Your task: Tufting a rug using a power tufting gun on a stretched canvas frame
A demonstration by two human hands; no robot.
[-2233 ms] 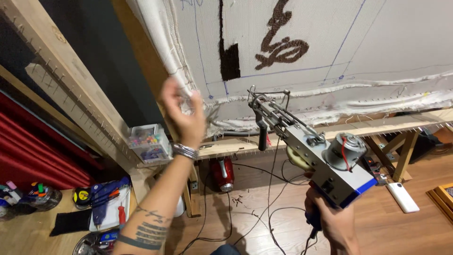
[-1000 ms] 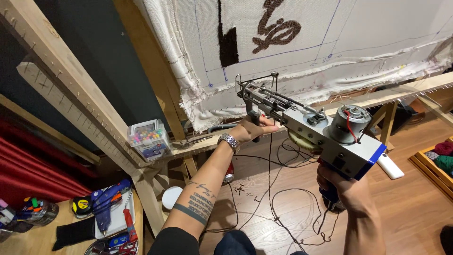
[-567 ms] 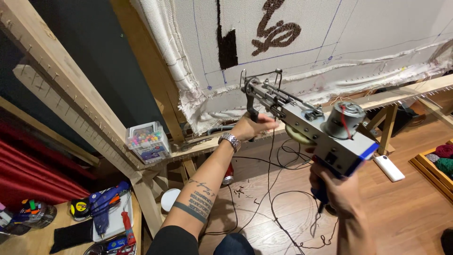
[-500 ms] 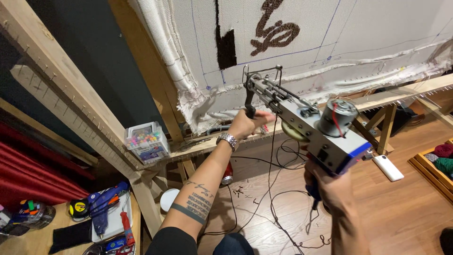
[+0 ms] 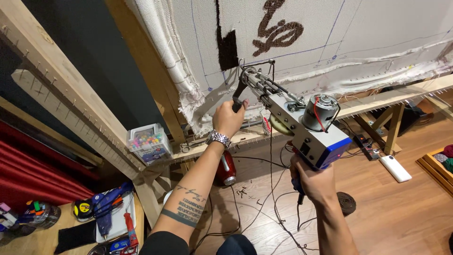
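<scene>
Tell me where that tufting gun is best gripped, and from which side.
Two-handed, from below: the tufting gun hangs its rear grip under the motor box, where the right hand wraps it, and a black front handle near the needle, where the left hand closes.

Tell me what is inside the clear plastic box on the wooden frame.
The clear box holds a tight pack of coloured markers, seen from their cap ends through the lid. Their barrels and anything beneath them are hidden, so the bottom of the box cannot be seen.
</scene>
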